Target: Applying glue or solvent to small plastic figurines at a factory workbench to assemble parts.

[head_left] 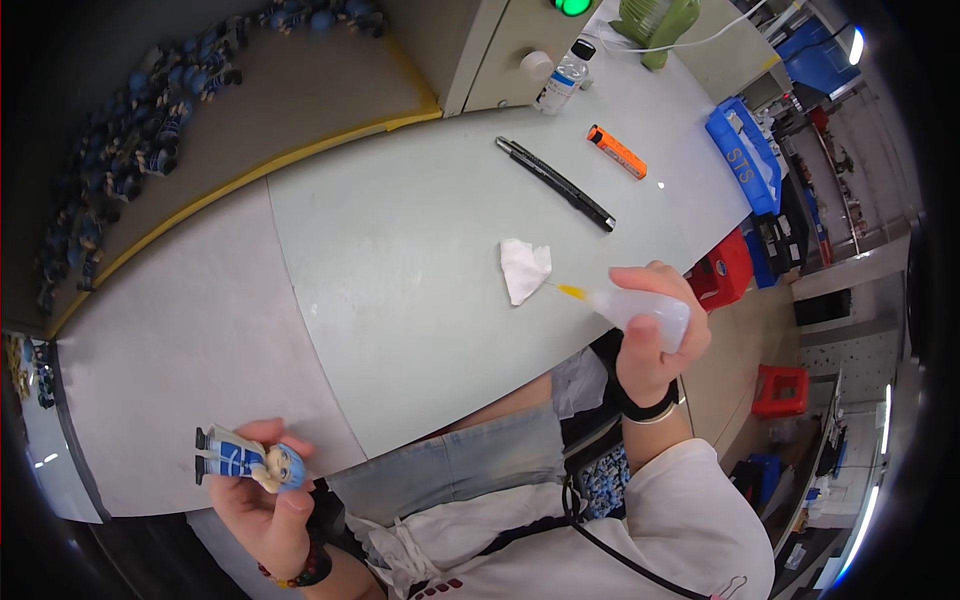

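Low at the left, my left hand (265, 510) is closed around a small figurine (240, 457) with blue hair, a blue and white outfit and black feet. The figurine lies sideways, its head toward the right. My right hand (660, 330) grips a translucent squeeze bottle (640, 308) with a yellow base to its thin needle tip. That tip points left and reaches the edge of a crumpled white tissue (524, 270) on the table; whether it touches is too fine to tell.
Beyond the tissue lie a black pen-like tool (556, 184) and an orange marker (617, 152). A labelled clear bottle (565, 78) stands behind them, near a green fan (655, 25). Many blue figurines (150, 150) line the yellow-edged booth (300, 150). Right of the table is a blue bin (745, 155).
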Demonstrator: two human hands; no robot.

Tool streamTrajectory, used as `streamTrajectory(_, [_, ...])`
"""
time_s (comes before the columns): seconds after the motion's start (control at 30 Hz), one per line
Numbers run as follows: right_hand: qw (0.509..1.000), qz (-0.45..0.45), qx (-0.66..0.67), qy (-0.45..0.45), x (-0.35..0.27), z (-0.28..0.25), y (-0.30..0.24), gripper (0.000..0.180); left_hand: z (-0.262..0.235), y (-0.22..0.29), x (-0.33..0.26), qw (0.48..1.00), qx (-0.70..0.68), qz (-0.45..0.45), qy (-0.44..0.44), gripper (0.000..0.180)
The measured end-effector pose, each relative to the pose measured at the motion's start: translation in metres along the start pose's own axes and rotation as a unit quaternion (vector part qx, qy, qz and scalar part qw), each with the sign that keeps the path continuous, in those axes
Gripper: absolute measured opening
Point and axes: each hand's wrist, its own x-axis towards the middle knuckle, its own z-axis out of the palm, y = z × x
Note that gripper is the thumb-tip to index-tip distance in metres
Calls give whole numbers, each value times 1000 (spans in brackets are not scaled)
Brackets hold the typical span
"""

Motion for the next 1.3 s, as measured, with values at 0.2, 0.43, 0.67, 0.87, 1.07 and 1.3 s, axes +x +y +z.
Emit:
streamTrajectory(0.2, [998, 31, 11, 48, -8, 13, 3, 22, 6, -2, 0, 999, -18, 27, 28, 54])
streamTrajectory(0.43, [998, 36, 7, 53, -13, 15, 5, 24, 3, -7, 1, 996, 14, 42, 73, 51])
streamTrajectory(0.67, [994, 98, 14, 50, -22, 17, 4, 32, 6, -1, -18, 1000, -7, 21, 10, 56])
streamTrajectory(0.87, [950, 205, 118, 207, -26, 21, -2, 32, 36, -3, -35, 987, -148, -49, -32, 53])
streamTrajectory(1.07, [828, 255, 470, 171, -29, 33, -37, 31, 55, -7, -38, 980, -179, -75, -31, 57])
streamTrajectory(1.3, [820, 170, 547, -10, -43, 43, -60, 37, 56, -6, -38, 984, -145, -100, -31, 60])
